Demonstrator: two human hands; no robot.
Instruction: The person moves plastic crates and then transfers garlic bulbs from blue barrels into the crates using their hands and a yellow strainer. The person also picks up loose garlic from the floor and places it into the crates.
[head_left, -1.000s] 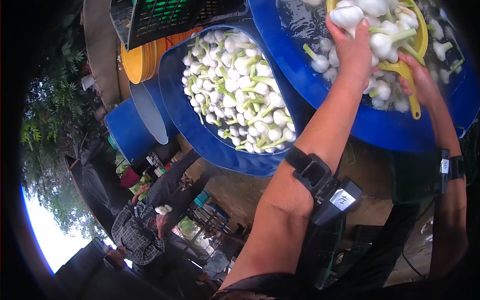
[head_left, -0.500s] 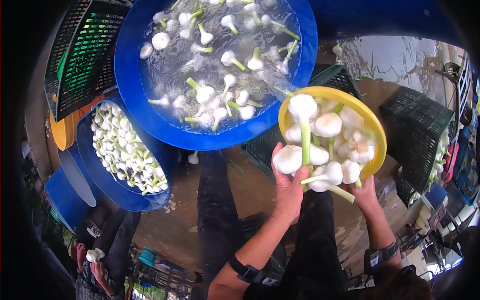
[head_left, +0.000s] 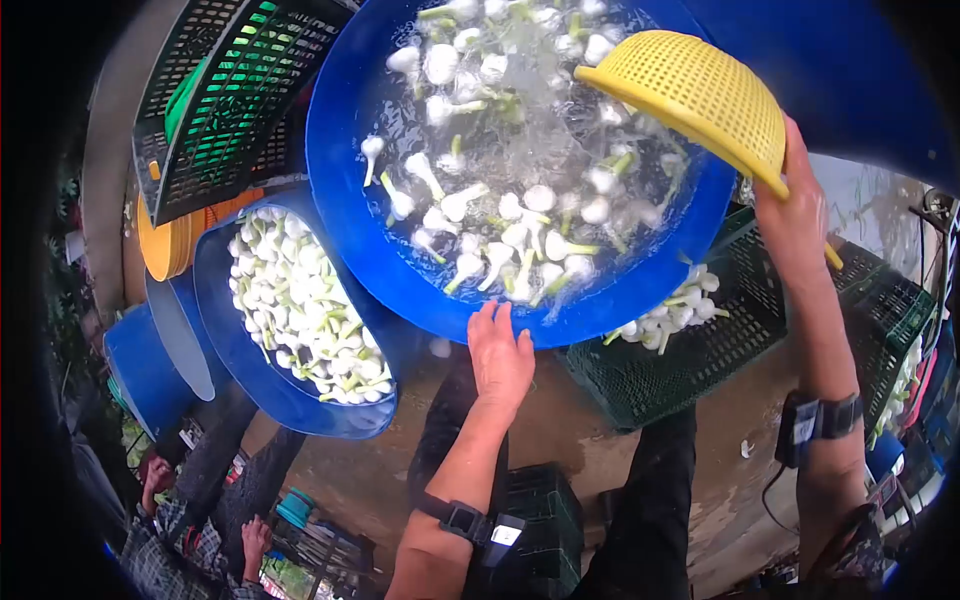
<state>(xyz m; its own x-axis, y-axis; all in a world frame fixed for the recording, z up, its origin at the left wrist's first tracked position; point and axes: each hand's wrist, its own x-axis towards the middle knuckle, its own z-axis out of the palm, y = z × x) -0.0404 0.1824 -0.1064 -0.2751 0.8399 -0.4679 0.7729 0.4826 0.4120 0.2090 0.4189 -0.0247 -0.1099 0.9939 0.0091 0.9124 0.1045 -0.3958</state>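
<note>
A yellow plastic colander is tipped over, its meshed bottom facing up, above the right side of the blue tub. My right hand grips the colander by its rim. At the tub's near edge is my left hand, open, its fingers stretched out at the rim and holding nothing. Several garlic bulbs with short green stems float in the churning water. Whether any garlic is still inside the colander is hidden.
Left stands a blue container full of garlic bulbs. A dark green crate with garlic sits below the tub's right side. Black and green crates stand at upper left. Another person's hand shows at lower left.
The colander, full of garlic and held in both hands before, has gone up over the tub and turned over. My left hand has let go of it and moved left to the tub's rim.
</note>
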